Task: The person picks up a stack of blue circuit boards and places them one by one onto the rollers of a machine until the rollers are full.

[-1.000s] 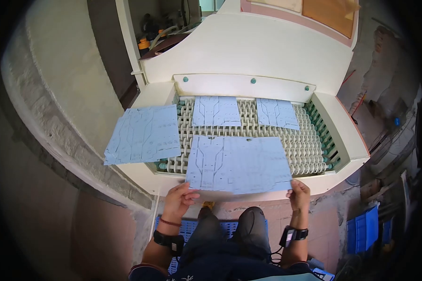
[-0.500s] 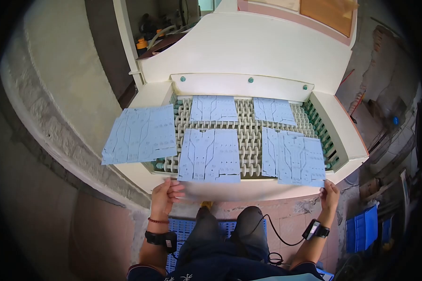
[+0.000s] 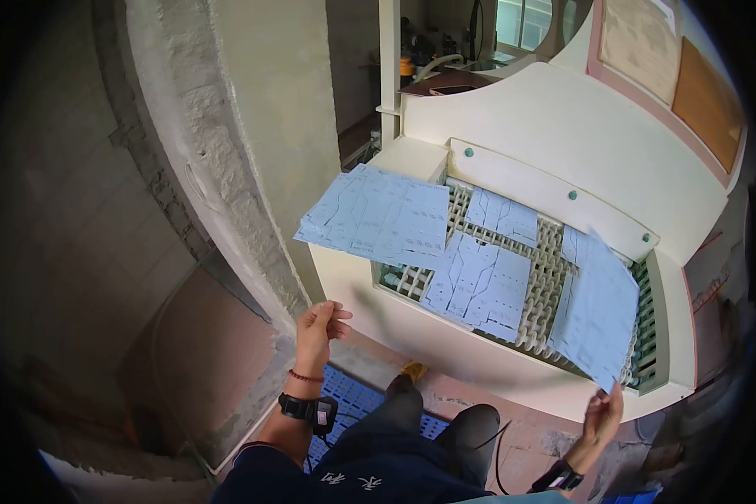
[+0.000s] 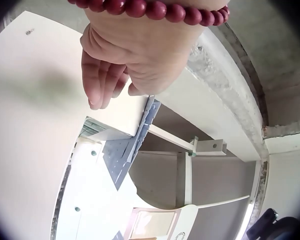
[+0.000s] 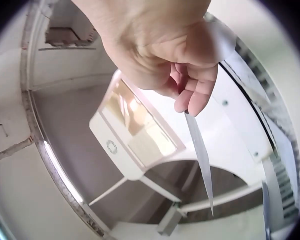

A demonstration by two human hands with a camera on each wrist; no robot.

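Observation:
My right hand (image 3: 602, 416) pinches the near corner of a light blue circuit board (image 3: 601, 307) with dark line traces, tilted over the right side of the rollers. In the right wrist view this board (image 5: 200, 150) shows nearly edge-on below the thumb and fingers. My left hand (image 3: 319, 326) hangs empty with loosely bent fingers, in front of the machine's left corner. Another circuit board (image 3: 483, 281) lies on the front rollers to the left. Behind it, two more lie towards the back, the left one (image 3: 502, 217) in plain sight, the right one (image 3: 573, 244) partly covered.
A stack of blue boards (image 3: 378, 214) rests on the machine's left ledge, overhanging the rollers. The white roller conveyor (image 3: 539, 298) runs under a white hood (image 3: 563, 126). A rough wall edge (image 3: 214, 151) stands on the left, a blue slatted mat (image 3: 344, 403) below.
The head view has turned left. My left hand has come away from the boards, one of which now lies on the rollers. The board in my right hand has swung askew.

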